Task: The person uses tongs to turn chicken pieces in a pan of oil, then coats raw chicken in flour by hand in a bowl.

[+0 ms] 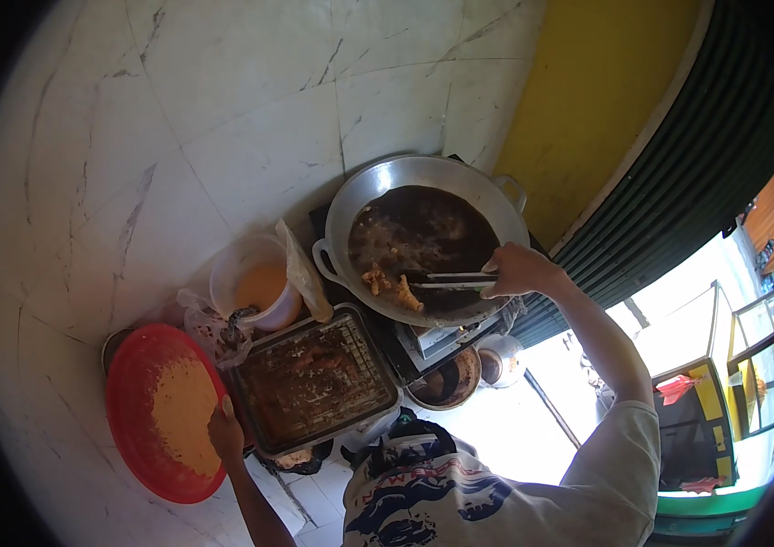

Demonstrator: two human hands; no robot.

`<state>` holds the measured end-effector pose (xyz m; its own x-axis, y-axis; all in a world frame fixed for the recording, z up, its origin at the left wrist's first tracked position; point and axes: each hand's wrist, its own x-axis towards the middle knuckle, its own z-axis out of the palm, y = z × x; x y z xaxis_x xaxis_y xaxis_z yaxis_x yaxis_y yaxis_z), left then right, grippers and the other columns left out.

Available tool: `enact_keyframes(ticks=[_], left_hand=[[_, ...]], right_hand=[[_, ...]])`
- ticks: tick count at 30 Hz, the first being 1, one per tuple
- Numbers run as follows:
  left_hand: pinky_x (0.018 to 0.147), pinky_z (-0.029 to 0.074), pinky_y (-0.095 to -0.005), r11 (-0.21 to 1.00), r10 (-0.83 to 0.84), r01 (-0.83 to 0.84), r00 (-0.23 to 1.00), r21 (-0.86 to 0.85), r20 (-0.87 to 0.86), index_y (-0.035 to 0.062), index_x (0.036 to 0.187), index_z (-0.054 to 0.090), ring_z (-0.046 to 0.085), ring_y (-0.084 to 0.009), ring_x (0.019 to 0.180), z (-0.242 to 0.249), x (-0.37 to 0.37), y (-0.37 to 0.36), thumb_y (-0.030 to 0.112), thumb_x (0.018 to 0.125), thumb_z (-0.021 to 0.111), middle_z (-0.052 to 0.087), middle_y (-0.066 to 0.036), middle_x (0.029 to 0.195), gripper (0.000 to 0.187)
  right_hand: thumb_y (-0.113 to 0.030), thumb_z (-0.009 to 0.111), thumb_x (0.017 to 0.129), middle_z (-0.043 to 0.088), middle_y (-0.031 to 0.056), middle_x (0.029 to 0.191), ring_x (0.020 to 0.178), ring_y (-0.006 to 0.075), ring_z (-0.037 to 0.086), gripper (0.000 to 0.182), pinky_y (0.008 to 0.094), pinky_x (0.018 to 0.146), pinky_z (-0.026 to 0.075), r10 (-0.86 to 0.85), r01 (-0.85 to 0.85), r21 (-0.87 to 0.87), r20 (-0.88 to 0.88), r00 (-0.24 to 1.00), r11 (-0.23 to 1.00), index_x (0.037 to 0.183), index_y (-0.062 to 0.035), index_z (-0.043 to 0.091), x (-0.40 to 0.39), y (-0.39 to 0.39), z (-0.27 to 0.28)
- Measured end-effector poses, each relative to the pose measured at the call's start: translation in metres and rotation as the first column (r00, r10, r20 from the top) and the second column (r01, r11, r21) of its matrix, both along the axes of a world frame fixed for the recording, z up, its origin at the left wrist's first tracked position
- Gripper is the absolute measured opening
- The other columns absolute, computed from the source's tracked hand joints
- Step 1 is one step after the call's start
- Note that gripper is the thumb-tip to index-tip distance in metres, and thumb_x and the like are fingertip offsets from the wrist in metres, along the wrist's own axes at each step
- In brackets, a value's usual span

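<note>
My right hand (pixel 524 271) is closed round a pair of metal tongs (pixel 451 280) that reach over the dark oil in a large wok (pixel 378 178). Near the tips of the tongs, golden fried pieces (pixel 408 294) lie at the wok's near left side. My left hand (pixel 225 432) grips the right rim of a tilted red basin (pixel 127 410), its fingers partly hidden. Pale orange flour (pixel 184 410) covers much of the basin's bottom.
A greasy rectangular tray (pixel 314 378) lies between basin and wok. Behind it stands a white tub (pixel 227 269) with orange liquid, beside a plastic bag (pixel 213 319). A stove (pixel 432 339) carries the wok; a pot (pixel 449 378) sits below. Tiled wall behind, ribbed shutter (pixel 670 196) at right.
</note>
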<state>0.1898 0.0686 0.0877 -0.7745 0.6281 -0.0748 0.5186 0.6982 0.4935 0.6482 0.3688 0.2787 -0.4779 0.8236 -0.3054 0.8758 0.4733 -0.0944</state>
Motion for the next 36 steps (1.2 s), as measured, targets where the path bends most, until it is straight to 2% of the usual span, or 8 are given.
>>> enact_keyframes(ticks=[1,3,6,9,18,28,33,36], left_hand=[[0.081,0.046,-0.0481,1.000,0.005,-0.005,1.000,0.008,-0.011,0.0038,0.109,0.063,0.060,-0.0414,0.095,0.001,0.002,0.000,0.055,0.092,0.036,0.065,-0.022,0.099,0.060],[0.080,0.046,-0.0481,1.000,0.012,-0.012,1.000,0.020,-0.024,0.0037,0.108,0.063,0.060,-0.0416,0.094,0.002,0.001,0.000,0.055,0.092,0.036,0.065,-0.022,0.098,0.060],[0.079,0.046,-0.0484,1.000,0.003,-0.003,1.000,-0.022,-0.019,0.0031,0.106,0.063,0.059,-0.0422,0.094,0.001,0.000,0.000,0.056,0.092,0.035,0.065,-0.022,0.096,0.061],[0.078,0.046,-0.0487,0.999,0.019,-0.020,1.000,-0.026,-0.019,0.0024,0.103,0.063,0.059,-0.0428,0.093,0.001,0.001,0.001,0.056,0.092,0.035,0.064,-0.023,0.096,0.062],[0.077,0.046,-0.0493,1.000,0.025,-0.025,0.999,0.008,-0.039,0.0020,0.102,0.062,0.059,-0.0435,0.092,-0.002,0.000,0.000,0.056,0.092,0.035,0.064,-0.023,0.095,0.061],[0.075,0.046,-0.0503,1.000,0.016,-0.015,0.998,0.017,-0.059,0.0020,0.097,0.062,0.059,-0.0437,0.089,0.001,0.003,0.002,0.055,0.092,0.035,0.064,-0.023,0.091,0.060],[0.076,0.046,-0.0504,0.999,0.031,-0.032,0.998,-0.008,-0.048,0.0018,0.097,0.062,0.059,-0.0438,0.090,0.007,0.005,0.003,0.057,0.092,0.034,0.064,-0.023,0.092,0.062],[0.082,0.045,-0.0482,0.993,0.054,-0.053,0.999,-0.109,0.000,0.0007,0.106,0.062,0.058,-0.0424,0.096,0.015,0.008,0.005,0.053,0.093,0.034,0.063,-0.024,0.100,0.061]], right_hand=[[-0.036,0.073,0.065,0.068,0.0183,0.084,0.084,0.0306,0.066,0.044,0.0386,0.080,0.052,0.001,-0.001,0.002,0.000,1.000,1.000,0.098,-0.0069,0.070,-0.001,0.000,-0.002],[-0.035,0.074,0.063,0.067,0.0165,0.079,0.082,0.0311,0.066,0.038,0.0407,0.077,0.053,-0.005,-0.006,0.142,0.081,0.997,0.990,0.089,-0.0080,0.071,-0.007,0.001,-0.008],[-0.035,0.073,0.065,0.066,0.0148,0.080,0.082,0.0314,0.066,0.035,0.0412,0.076,0.053,-0.004,-0.015,0.208,0.095,0.995,0.978,0.085,-0.0069,0.068,-0.020,0.000,-0.013],[-0.036,0.073,0.066,0.065,0.0143,0.085,0.084,0.0318,0.065,0.037,0.0406,0.075,0.052,0.042,-0.050,0.299,0.033,0.999,0.953,0.087,-0.0057,0.067,-0.028,0.008,-0.029],[-0.034,0.074,0.068,0.064,0.0136,0.088,0.085,0.0312,0.064,0.038,0.0411,0.076,0.052,-0.008,-0.007,0.373,0.039,0.999,0.928,0.087,-0.0026,0.065,-0.053,0.039,-0.042],[-0.033,0.072,0.071,0.063,0.0131,0.093,0.087,0.0291,0.065,0.035,0.0385,0.075,0.053,-0.080,0.026,0.474,0.094,0.992,0.880,0.090,-0.0031,0.065,-0.040,0.068,-0.049],[-0.030,0.071,0.069,0.064,0.0160,0.091,0.086,0.0322,0.064,0.034,0.0419,0.074,0.052,-0.169,0.140,0.487,0.016,0.985,0.862,0.085,-0.0013,0.066,-0.020,0.070,-0.044],[-0.033,0.072,0.068,0.066,0.0141,0.092,0.089,0.0292,0.065,0.035,0.0394,0.074,0.053,-0.268,0.225,0.495,0.017,0.963,0.839,0.088,-0.0043,0.068,-0.006,0.064,-0.030]])
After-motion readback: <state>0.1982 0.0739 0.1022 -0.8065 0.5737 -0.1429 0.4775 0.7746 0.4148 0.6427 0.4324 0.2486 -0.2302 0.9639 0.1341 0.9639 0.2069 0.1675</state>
